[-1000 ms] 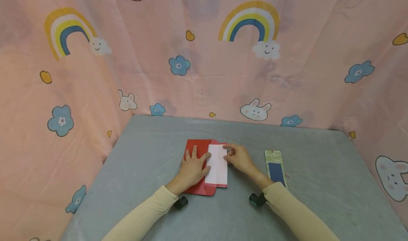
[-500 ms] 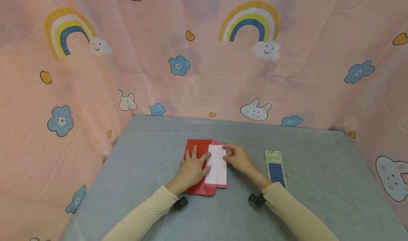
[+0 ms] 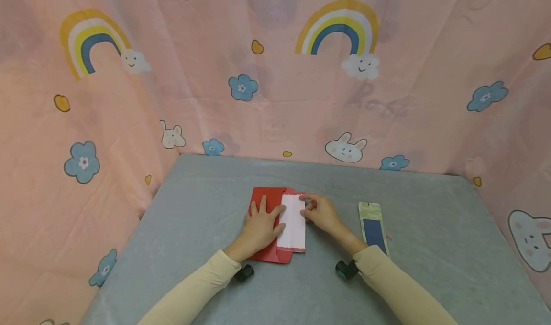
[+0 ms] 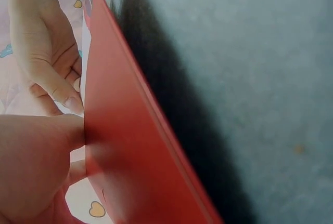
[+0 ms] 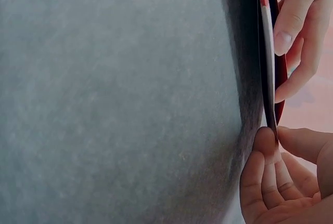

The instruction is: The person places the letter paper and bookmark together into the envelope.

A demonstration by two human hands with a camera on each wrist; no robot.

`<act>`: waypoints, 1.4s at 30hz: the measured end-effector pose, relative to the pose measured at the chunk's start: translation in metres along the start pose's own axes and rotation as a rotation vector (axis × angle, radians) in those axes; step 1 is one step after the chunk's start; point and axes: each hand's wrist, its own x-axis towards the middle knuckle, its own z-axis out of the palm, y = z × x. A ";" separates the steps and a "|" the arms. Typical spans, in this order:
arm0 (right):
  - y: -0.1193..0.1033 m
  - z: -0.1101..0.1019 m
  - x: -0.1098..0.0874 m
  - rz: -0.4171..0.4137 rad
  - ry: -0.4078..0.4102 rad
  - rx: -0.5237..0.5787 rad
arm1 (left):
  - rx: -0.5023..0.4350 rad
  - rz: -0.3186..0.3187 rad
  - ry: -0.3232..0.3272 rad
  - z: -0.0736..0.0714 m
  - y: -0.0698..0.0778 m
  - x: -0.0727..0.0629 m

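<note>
And here, just left of the desk's (image 3: 193, 200) middle, a white slip (image 3: 293, 224) is seen lying upright, its short ends trimmed in red! Its left part is overlapped with a red envelope (image 4: 122, 125); its right part is left jutting out toward the desk's right edge. Whether the slip's left side is tucked in or merely laid on top cannot be told.

How far along, then? About midway, it would be judged: envelope laid flat, slip brought up against it and roughly lined up, but plenty of white paper left uncovered, and the flap, by the look of it, not yet folded over.

Now the hands! Over the envelope the left hand (image 3: 259, 227) is spread palm-down, nothing gripped, its fingers fanned toward the far edge, the thumb and forefinger reaching the slip's left side. Across from it, the slip's right side is pinched between thumb and finger of the right hand (image 3: 322, 215), the other fingers curled in, as is shown at the right wrist. Both forearms are angled inward from the near side, pale sleeves (image 3: 198, 282) pushed clear of the wrists.

Farther out, toward the right edge, a green packet (image 3: 372, 232) is partly hidden behind the right forearm. Beyond the far edge, a pink cloth (image 3: 284, 119) is hung.
</note>
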 end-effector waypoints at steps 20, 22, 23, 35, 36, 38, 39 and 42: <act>0.010 -0.009 -0.003 -0.032 -0.020 0.054 | -0.014 -0.005 -0.001 -0.002 0.001 -0.001; 0.010 -0.008 -0.003 -0.033 -0.021 0.045 | -0.013 0.001 0.003 -0.002 0.001 -0.002; 0.009 -0.008 -0.003 -0.031 -0.020 0.041 | -0.012 0.003 0.005 -0.003 0.001 -0.002; 0.005 -0.006 -0.003 -0.018 -0.026 0.035 | -0.013 0.006 0.007 -0.006 0.003 -0.003; 0.005 -0.005 -0.002 -0.019 -0.024 0.035 | -0.011 0.006 0.006 -0.006 0.002 -0.003; 0.006 -0.004 -0.002 -0.016 -0.018 0.038 | -0.010 0.005 0.005 -0.006 0.002 -0.003; 0.006 -0.003 -0.002 -0.021 -0.016 0.038 | -0.010 0.005 0.005 -0.006 0.002 -0.003; 0.005 -0.001 -0.001 -0.005 -0.005 0.043 | -0.016 0.005 0.001 -0.006 0.003 -0.004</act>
